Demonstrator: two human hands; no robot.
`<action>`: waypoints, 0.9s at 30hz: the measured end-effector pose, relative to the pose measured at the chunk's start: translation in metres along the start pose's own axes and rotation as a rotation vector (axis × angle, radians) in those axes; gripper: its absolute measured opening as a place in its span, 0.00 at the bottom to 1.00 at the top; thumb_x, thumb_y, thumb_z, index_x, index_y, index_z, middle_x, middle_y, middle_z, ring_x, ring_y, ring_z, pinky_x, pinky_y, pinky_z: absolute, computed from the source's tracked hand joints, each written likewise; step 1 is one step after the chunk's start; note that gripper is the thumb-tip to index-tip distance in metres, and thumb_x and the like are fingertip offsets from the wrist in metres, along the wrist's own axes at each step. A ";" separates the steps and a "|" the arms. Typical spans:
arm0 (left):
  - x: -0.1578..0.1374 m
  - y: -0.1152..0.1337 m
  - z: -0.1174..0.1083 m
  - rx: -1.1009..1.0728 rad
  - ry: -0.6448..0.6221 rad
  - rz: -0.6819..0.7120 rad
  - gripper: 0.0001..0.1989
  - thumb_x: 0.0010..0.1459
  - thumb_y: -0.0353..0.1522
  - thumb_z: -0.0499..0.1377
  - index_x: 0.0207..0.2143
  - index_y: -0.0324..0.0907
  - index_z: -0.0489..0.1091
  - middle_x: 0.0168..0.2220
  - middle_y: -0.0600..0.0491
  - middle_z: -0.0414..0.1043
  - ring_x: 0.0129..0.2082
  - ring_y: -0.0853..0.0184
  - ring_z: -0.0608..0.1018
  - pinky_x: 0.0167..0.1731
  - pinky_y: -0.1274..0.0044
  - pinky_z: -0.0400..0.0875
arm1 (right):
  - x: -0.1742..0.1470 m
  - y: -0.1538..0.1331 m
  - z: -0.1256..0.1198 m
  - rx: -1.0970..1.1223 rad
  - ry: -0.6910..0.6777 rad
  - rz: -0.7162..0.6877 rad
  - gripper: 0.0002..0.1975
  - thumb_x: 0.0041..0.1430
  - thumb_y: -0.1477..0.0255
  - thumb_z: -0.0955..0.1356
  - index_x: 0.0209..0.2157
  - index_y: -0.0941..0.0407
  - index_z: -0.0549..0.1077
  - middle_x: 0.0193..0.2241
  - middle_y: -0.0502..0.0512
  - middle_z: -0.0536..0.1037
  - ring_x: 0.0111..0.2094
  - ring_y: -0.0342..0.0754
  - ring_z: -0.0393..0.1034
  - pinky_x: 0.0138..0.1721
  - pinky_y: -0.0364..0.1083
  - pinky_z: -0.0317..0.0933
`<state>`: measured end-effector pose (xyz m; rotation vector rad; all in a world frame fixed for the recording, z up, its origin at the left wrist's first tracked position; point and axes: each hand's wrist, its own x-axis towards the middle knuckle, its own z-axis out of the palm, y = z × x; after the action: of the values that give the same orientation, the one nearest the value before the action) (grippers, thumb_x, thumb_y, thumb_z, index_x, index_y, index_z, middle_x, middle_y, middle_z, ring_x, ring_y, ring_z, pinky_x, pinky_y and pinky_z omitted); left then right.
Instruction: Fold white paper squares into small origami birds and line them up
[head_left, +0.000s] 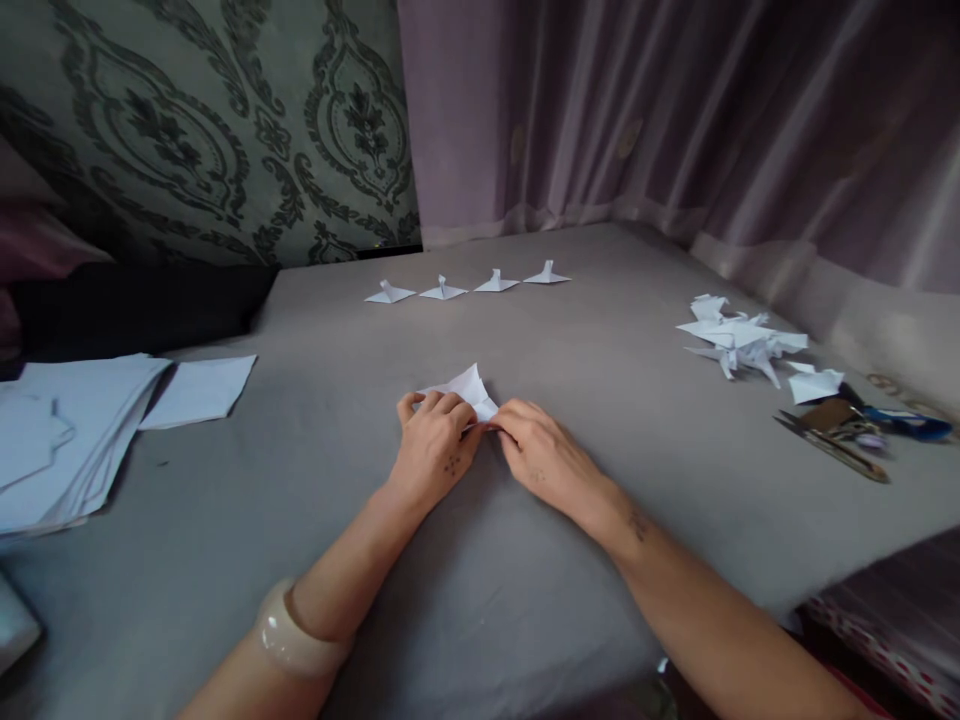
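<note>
A small piece of white folded paper (466, 386) lies on the grey cloth in front of me, partly covered by my fingers. My left hand (437, 437) rests over its left and near side, fingers curled onto it. At the near right corner my right hand (544, 445) pinches the edge, thumb and fingers pressed together. The two hands almost meet at that corner. Their grip hides the near edge of the paper.
Several folded white paper figures (495, 282) stand in a row at the back. A heap of folded paper pieces (739, 340) lies right, with scissors (832, 447) nearer me. White sheets (75, 440) are stacked left, beside a smaller paper stack (201, 390). Black cloth (135, 310) lies behind.
</note>
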<state>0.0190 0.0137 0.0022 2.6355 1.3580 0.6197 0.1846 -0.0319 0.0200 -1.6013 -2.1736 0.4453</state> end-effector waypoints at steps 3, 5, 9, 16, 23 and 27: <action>-0.004 -0.007 -0.002 -0.015 0.026 0.004 0.07 0.56 0.36 0.59 0.30 0.42 0.70 0.33 0.51 0.75 0.40 0.59 0.72 0.47 0.62 0.53 | -0.003 -0.006 0.004 -0.071 -0.006 0.005 0.15 0.61 0.83 0.57 0.38 0.57 0.72 0.38 0.57 0.71 0.42 0.47 0.65 0.43 0.45 0.61; -0.007 -0.014 -0.004 -0.035 0.031 0.034 0.03 0.54 0.33 0.59 0.32 0.43 0.70 0.37 0.50 0.75 0.43 0.58 0.71 0.48 0.62 0.53 | -0.005 -0.008 0.005 -0.116 -0.005 0.000 0.15 0.61 0.83 0.57 0.39 0.58 0.72 0.38 0.57 0.71 0.42 0.47 0.65 0.43 0.45 0.62; -0.007 -0.024 -0.012 -0.062 0.032 0.085 0.09 0.49 0.25 0.56 0.33 0.44 0.70 0.45 0.50 0.73 0.48 0.57 0.68 0.49 0.62 0.53 | -0.007 -0.011 0.004 -0.185 -0.017 -0.016 0.15 0.61 0.83 0.57 0.40 0.58 0.72 0.38 0.58 0.70 0.42 0.48 0.65 0.42 0.45 0.62; 0.000 -0.019 -0.020 -0.145 0.019 0.037 0.09 0.50 0.24 0.53 0.27 0.43 0.70 0.47 0.51 0.71 0.48 0.59 0.67 0.50 0.62 0.54 | -0.008 -0.015 0.005 -0.246 -0.030 -0.012 0.15 0.62 0.83 0.57 0.40 0.58 0.72 0.38 0.58 0.70 0.42 0.49 0.65 0.40 0.46 0.62; 0.001 -0.015 -0.020 -0.227 -0.052 0.005 0.09 0.52 0.29 0.57 0.36 0.46 0.72 0.50 0.51 0.69 0.51 0.57 0.65 0.51 0.61 0.53 | -0.009 -0.016 0.005 -0.267 -0.032 -0.019 0.14 0.61 0.83 0.58 0.40 0.58 0.72 0.38 0.58 0.70 0.42 0.49 0.64 0.41 0.46 0.61; 0.001 -0.019 -0.018 -0.231 -0.071 0.009 0.07 0.58 0.35 0.56 0.32 0.45 0.73 0.51 0.50 0.68 0.52 0.56 0.63 0.52 0.60 0.53 | -0.008 -0.017 0.003 -0.263 -0.046 -0.014 0.15 0.61 0.83 0.57 0.41 0.58 0.71 0.38 0.58 0.70 0.41 0.49 0.64 0.40 0.46 0.61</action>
<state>-0.0019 0.0242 0.0139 2.4569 1.1778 0.6355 0.1716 -0.0446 0.0244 -1.7229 -2.3567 0.1992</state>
